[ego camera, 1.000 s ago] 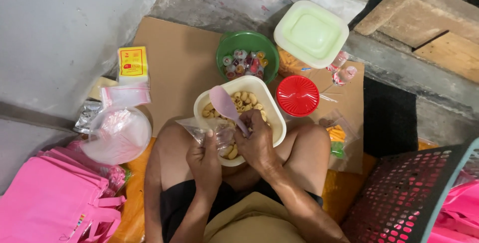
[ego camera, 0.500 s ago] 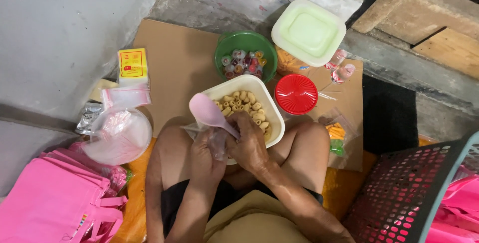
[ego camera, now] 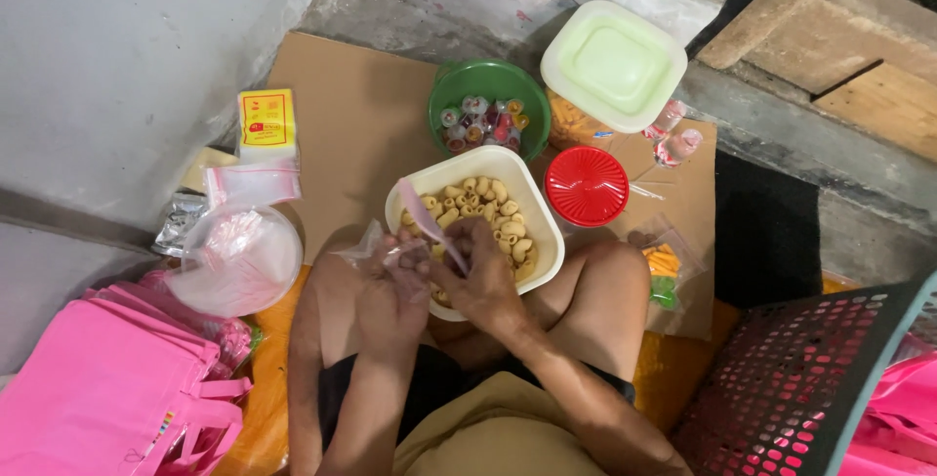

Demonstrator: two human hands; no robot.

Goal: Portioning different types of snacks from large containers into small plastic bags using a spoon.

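Note:
A cream square tub (ego camera: 535, 205) full of tan tube-shaped snacks (ego camera: 488, 205) rests between my knees. My right hand (ego camera: 480, 276) grips a pale pink scoop (ego camera: 426, 219), its bowl tipped down over the tub's near left side. My left hand (ego camera: 392, 286) holds a small clear plastic bag (ego camera: 363, 245) open just beside the scoop. The two hands touch above the tub's near rim.
On the cardboard sheet (ego camera: 351, 115) stand a green bowl (ego camera: 488, 81) of wrapped sweets, a red round lid (ego camera: 586, 186) and a pale green lidded box (ego camera: 613, 64). Clear bags (ego camera: 239, 256) and a yellow packet (ego camera: 266, 123) lie left. Pink cloth bags (ego camera: 107, 388) sit lower left, a dark mesh basket (ego camera: 830, 378) lower right.
The scoop has swung from pointing up over the snacks down toward the bag in my left hand. Both hands shifted slightly toward the tub's near left rim.

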